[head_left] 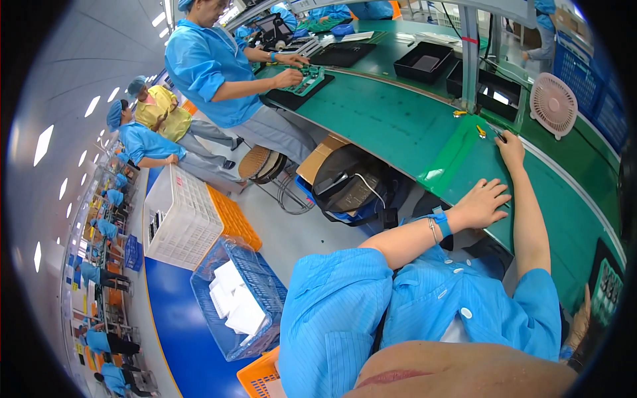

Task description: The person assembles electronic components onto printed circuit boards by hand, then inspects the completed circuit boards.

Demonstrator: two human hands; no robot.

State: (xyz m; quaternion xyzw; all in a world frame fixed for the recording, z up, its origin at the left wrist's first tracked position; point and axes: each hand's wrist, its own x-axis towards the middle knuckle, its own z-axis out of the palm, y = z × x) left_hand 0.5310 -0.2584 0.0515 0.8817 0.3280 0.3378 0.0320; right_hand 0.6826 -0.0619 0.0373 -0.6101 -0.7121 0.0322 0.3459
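Note:
My left hand [479, 204] lies palm down near the front edge of the green work surface [391, 126], fingers spread, holding nothing. A blue wrist strap [440, 221] and a metal bracelet circle that wrist. Farther off, my right hand [511, 152] is closed around a thin dark tool [500, 136], whose exact kind is too small to tell. Just left of its tip rests a small yellow object [481, 131]. A second yellow piece [459, 113] sits by the metal post. Between these and the front edge runs a shiny bright-green strip [454, 154].
A pink fan [553, 105] and black trays [424, 62] stand along the back. At left, a co-worker [209, 73] handles a green board frame [310, 81]. Another person's hand [581, 322] is at lower right. Crates [182, 219], a stool [263, 163] and a black bag [355, 182] occupy the floor.

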